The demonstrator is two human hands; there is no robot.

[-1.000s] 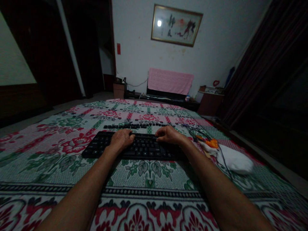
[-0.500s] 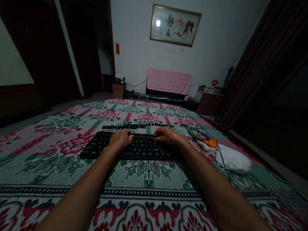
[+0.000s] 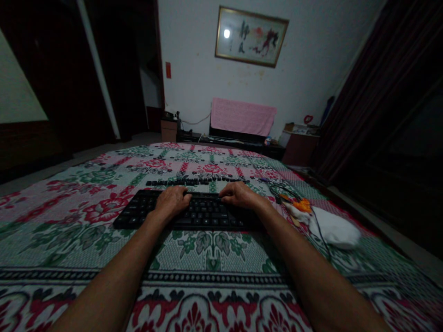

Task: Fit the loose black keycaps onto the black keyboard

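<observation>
A black keyboard point(image 3: 202, 216) lies on the flowered bedspread point(image 3: 214, 258) in front of me. My left hand point(image 3: 171, 203) rests on the keys left of centre, its fingers curled down so the tips are hidden. My right hand point(image 3: 238, 194) rests at the upper middle of the keyboard, with its fingers bent and drawn together over the top rows. Whether either hand holds a key cannot be seen. A row of loose black keycaps point(image 3: 188, 181) lies on the spread just beyond the keyboard.
A white bundle with an orange part point(image 3: 332, 228) and a dark cable point(image 3: 284, 190) lie to the right of the keyboard. Beyond the bed are a pink cloth over a low unit point(image 3: 243, 116), a framed picture point(image 3: 251, 36) and dark curtains on the right.
Both hands stay on the keyboard in nearly the same spots. The view has shifted slightly, and nothing else has moved.
</observation>
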